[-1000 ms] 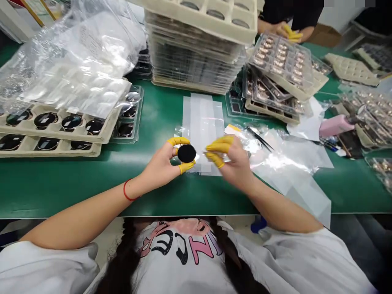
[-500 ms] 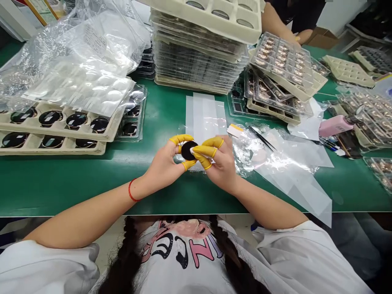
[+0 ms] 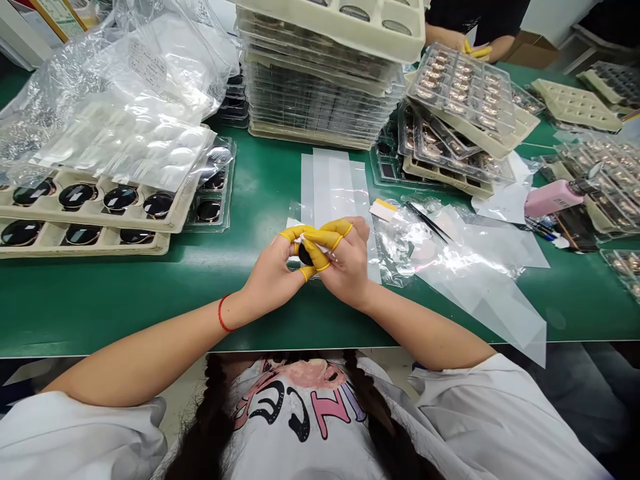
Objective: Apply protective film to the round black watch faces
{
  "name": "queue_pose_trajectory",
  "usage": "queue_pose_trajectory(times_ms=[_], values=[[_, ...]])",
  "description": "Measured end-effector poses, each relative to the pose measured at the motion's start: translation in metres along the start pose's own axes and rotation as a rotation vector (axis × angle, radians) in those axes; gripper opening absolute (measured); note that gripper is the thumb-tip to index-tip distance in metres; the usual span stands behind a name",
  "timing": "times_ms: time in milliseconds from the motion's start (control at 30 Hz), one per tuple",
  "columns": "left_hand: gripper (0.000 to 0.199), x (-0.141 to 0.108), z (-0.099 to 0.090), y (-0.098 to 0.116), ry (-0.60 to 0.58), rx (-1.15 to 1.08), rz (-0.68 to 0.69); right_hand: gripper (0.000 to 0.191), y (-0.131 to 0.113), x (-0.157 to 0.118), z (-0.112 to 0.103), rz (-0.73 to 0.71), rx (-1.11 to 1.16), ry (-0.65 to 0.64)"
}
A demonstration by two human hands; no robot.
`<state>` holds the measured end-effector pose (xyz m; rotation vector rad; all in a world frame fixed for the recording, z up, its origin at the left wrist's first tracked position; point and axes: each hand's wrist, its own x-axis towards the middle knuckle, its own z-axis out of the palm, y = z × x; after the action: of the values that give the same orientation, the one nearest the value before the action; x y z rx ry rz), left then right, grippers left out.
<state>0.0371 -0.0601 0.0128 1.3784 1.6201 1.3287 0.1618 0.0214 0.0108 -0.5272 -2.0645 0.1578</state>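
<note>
My left hand (image 3: 277, 272), with yellow finger cots on its fingertips, grips a round black disc (image 3: 304, 256) by its edge. It looks like a watch face or lens; most of it is covered by my right fingers. My right hand (image 3: 349, 263), also in yellow finger cots, is pinched around a small white piece (image 3: 329, 253), whose kind I cannot make out. Those fingers lie over the disc's upper right side. Just beyond both hands lie translucent white sheets (image 3: 330, 180) on the green table (image 3: 260, 200).
Trays of black discs (image 3: 173, 223) stand at left beneath clear plastic bags (image 3: 105, 80). A tall stack of trays (image 3: 320, 100) rises ahead. At right are tweezers (image 3: 427, 221), a pink bottle (image 3: 553, 199) and trays of gold-coloured parts (image 3: 460, 87). Across the table, another person's hands (image 3: 475, 50) show.
My right fingers have moved left and up over the disc, covering more of it. The view has shifted slightly. Opposite, the other person's yellow-tipped fingers have come into sight.
</note>
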Motion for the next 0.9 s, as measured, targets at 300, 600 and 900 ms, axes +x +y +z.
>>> queue_pose_trajectory(times_ms=[300, 600, 900], values=[[0.049, 0.000, -0.001, 0.006, 0.044, -0.139, -0.019, 0.007, 0.004, -0.003, -0.005, 0.123, 0.034, 0.063], [0.053, 0.003, -0.005, 0.011, 0.115, -0.204, -0.004, 0.009, 0.037, 0.007, -0.024, 0.220, -0.037, 0.076], [0.055, 0.048, -0.036, -0.031, 0.187, -0.146, -0.126, 0.048, 0.112, 0.021, -0.058, 0.449, -0.394, -0.430]])
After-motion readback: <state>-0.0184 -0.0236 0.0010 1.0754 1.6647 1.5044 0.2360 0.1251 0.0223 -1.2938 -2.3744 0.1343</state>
